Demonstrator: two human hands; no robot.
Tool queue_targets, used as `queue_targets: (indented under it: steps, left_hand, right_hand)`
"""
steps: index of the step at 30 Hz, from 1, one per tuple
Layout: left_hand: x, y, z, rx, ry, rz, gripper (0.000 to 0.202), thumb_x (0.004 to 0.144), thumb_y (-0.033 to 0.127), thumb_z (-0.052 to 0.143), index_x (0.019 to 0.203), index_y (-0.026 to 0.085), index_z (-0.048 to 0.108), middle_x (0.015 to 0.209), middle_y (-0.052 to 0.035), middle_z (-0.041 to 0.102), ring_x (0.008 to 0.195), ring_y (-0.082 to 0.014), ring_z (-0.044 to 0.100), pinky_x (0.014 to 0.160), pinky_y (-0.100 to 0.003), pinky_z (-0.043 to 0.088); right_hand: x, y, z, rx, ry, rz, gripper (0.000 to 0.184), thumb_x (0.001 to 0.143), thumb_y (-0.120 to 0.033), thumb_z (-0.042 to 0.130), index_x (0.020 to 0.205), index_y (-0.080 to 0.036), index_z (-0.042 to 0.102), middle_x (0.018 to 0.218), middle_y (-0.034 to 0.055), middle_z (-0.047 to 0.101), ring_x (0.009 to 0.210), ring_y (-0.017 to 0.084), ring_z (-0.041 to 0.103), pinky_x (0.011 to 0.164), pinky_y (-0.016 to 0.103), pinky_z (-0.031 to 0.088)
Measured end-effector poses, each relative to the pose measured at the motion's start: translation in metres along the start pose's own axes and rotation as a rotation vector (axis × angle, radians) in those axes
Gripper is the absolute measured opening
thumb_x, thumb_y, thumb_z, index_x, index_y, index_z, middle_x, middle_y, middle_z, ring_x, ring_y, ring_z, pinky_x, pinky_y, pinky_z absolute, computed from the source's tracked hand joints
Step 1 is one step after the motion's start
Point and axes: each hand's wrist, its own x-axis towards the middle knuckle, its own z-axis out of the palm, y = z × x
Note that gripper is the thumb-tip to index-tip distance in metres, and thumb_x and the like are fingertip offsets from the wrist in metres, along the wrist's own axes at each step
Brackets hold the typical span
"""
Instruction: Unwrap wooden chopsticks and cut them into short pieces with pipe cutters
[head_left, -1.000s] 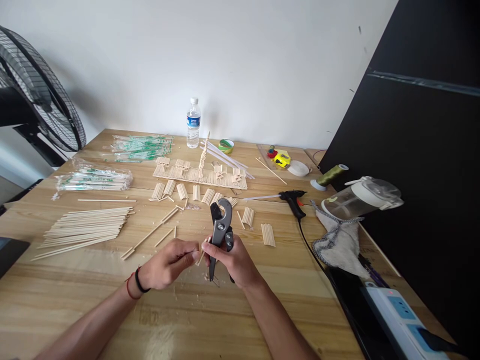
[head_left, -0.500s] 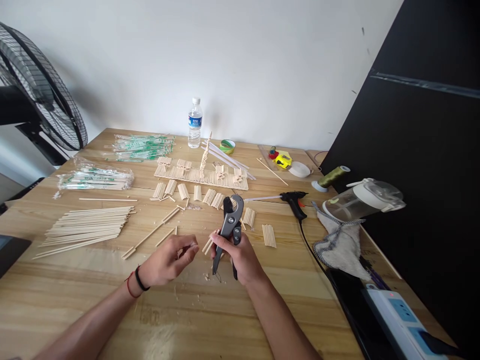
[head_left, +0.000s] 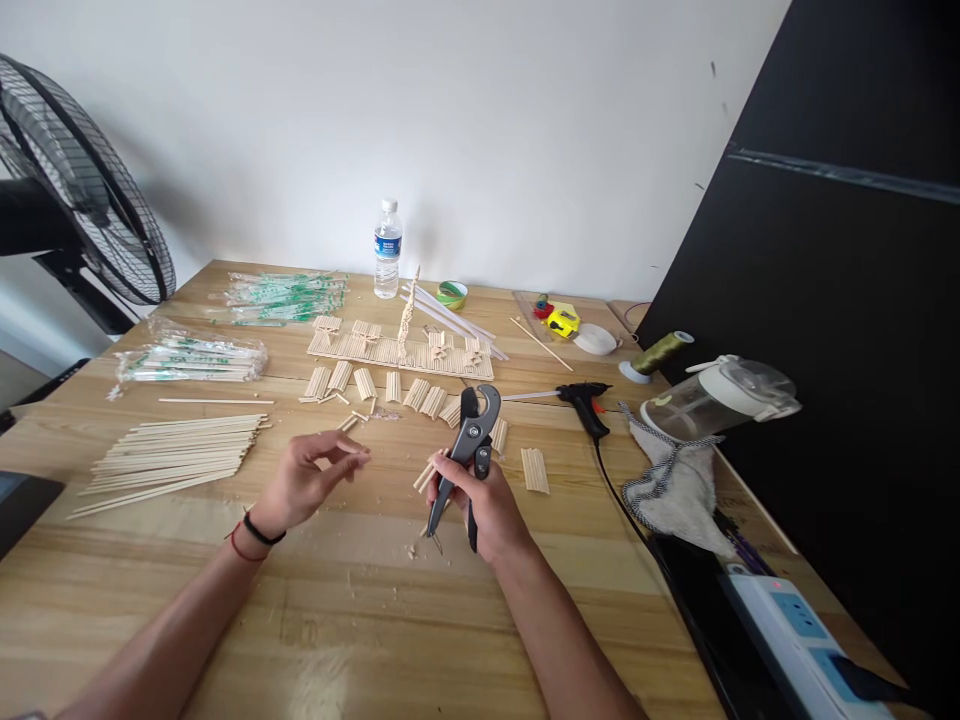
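Note:
My right hand (head_left: 487,505) is wrapped round the handles of a grey and black hand cutter (head_left: 474,435) with a curved hooked jaw. Several short wooden sticks (head_left: 429,472) are also held by this hand, poking out on the left between its fingers. To the left, my left hand (head_left: 315,475) hovers low over the table, thumb and forefinger stretched out with a gap, nothing visible between them. It partly covers some loose sticks (head_left: 348,423). Beyond the hands lies a row of small slatted stick panels (head_left: 364,383), and behind them a stick-built model (head_left: 360,348) with a thin tower.
Long sticks (head_left: 176,450) and bagged sticks (head_left: 191,357) lie left. A glue gun (head_left: 585,405) with a trailing cord, a thread spool (head_left: 660,355), a clear jug (head_left: 712,398), a cloth (head_left: 671,490) and a power strip (head_left: 795,620) stand right. A water bottle (head_left: 387,250) is at the back.
My left hand has moved left and a little away from me, its fingers parting. The right hand with the cutter and short sticks has shifted slightly right.

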Motion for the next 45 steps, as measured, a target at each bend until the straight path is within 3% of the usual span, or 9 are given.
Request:
queue_targets:
  steps: [5, 9, 18, 22, 24, 26, 28, 32, 45]
  left_hand:
    - [0.009, -0.012, -0.024, 0.065, 0.391, -0.09, 0.025, 0.08, 0.036, 0.08, 0.068, 0.019, 0.066, 0.06, 0.0023, 0.064, 0.056, -0.0123, 0.057, 0.055, -0.023, 0.044]
    - [0.013, -0.022, -0.038, 0.107, 0.515, -0.176, 0.034, 0.075, 0.036, 0.082, 0.062, 0.02, 0.054, 0.054, 0.0056, 0.056, 0.051, -0.0099, 0.047, 0.051, -0.022, 0.035]
    - [0.016, -0.03, -0.044, 0.152, 0.465, -0.261, 0.031, 0.09, 0.045, 0.063, 0.071, 0.022, 0.057, 0.051, 0.0042, 0.054, 0.049, -0.0133, 0.052, 0.052, -0.024, 0.04]
    - [0.017, -0.031, -0.044, 0.169, 0.477, -0.273, 0.043, 0.096, 0.049, 0.053, 0.063, 0.022, 0.052, 0.047, 0.0048, 0.047, 0.045, -0.0122, 0.047, 0.05, -0.024, 0.038]
    - [0.017, -0.03, -0.043, 0.165, 0.48, -0.279, 0.041, 0.094, 0.05, 0.057, 0.065, 0.021, 0.056, 0.053, 0.0031, 0.053, 0.046, -0.0122, 0.05, 0.05, -0.024, 0.04]
    - [0.018, -0.029, -0.043, 0.134, 0.493, -0.273, 0.029, 0.087, 0.048, 0.065, 0.081, 0.02, 0.065, 0.07, 0.0, 0.065, 0.054, -0.0137, 0.059, 0.05, -0.023, 0.044]
    - [0.018, -0.03, -0.043, 0.124, 0.509, -0.277, 0.03, 0.081, 0.048, 0.071, 0.094, 0.021, 0.067, 0.083, -0.0019, 0.07, 0.062, -0.0163, 0.065, 0.05, -0.023, 0.046]
    - [0.018, -0.032, -0.044, 0.19, 0.502, -0.335, 0.034, 0.078, 0.053, 0.072, 0.085, 0.02, 0.064, 0.068, -0.0012, 0.067, 0.062, -0.0175, 0.063, 0.055, -0.024, 0.046]
    - [0.02, -0.036, -0.04, 0.161, 0.397, -0.269, 0.026, 0.083, 0.045, 0.062, 0.086, 0.019, 0.06, 0.068, -0.0004, 0.065, 0.056, -0.0155, 0.056, 0.057, -0.027, 0.045]
  right_hand:
    - [0.0, 0.0, 0.0, 0.006, 0.003, -0.005, 0.031, 0.073, -0.043, 0.087, 0.076, -0.018, 0.069, 0.058, 0.0002, 0.067, 0.052, 0.016, 0.061, 0.056, 0.03, 0.051]
    - [-0.001, 0.0, 0.0, 0.012, 0.026, -0.004, 0.032, 0.073, -0.044, 0.087, 0.077, -0.017, 0.07, 0.058, 0.0009, 0.068, 0.052, 0.016, 0.061, 0.056, 0.03, 0.052]
    - [-0.001, -0.004, -0.001, 0.027, 0.03, -0.013, 0.032, 0.074, -0.043, 0.087, 0.077, -0.017, 0.069, 0.057, 0.0012, 0.068, 0.053, 0.016, 0.062, 0.057, 0.029, 0.052]
    - [-0.002, -0.006, -0.001, 0.036, 0.024, -0.011, 0.031, 0.074, -0.042, 0.087, 0.077, -0.017, 0.07, 0.057, 0.0016, 0.068, 0.053, 0.017, 0.062, 0.057, 0.029, 0.052]
    - [-0.002, -0.006, -0.001, 0.039, 0.026, -0.013, 0.031, 0.073, -0.042, 0.087, 0.077, -0.017, 0.07, 0.057, 0.0016, 0.068, 0.053, 0.017, 0.062, 0.056, 0.029, 0.052]
    - [-0.002, -0.005, -0.001, 0.037, 0.026, -0.015, 0.03, 0.074, -0.042, 0.087, 0.077, -0.017, 0.07, 0.057, 0.0017, 0.068, 0.052, 0.017, 0.062, 0.055, 0.029, 0.052]
    - [-0.002, -0.004, -0.001, 0.035, 0.021, -0.017, 0.03, 0.074, -0.042, 0.087, 0.077, -0.017, 0.07, 0.057, 0.0017, 0.068, 0.053, 0.017, 0.062, 0.056, 0.03, 0.053]
    - [-0.001, -0.003, -0.001, 0.032, 0.021, -0.017, 0.032, 0.074, -0.043, 0.087, 0.076, -0.017, 0.069, 0.057, 0.0016, 0.068, 0.053, 0.017, 0.062, 0.056, 0.03, 0.053]
    - [0.0, -0.003, -0.002, 0.03, 0.026, -0.021, 0.032, 0.073, -0.043, 0.087, 0.076, -0.017, 0.069, 0.057, 0.0016, 0.068, 0.052, 0.017, 0.062, 0.056, 0.029, 0.053]
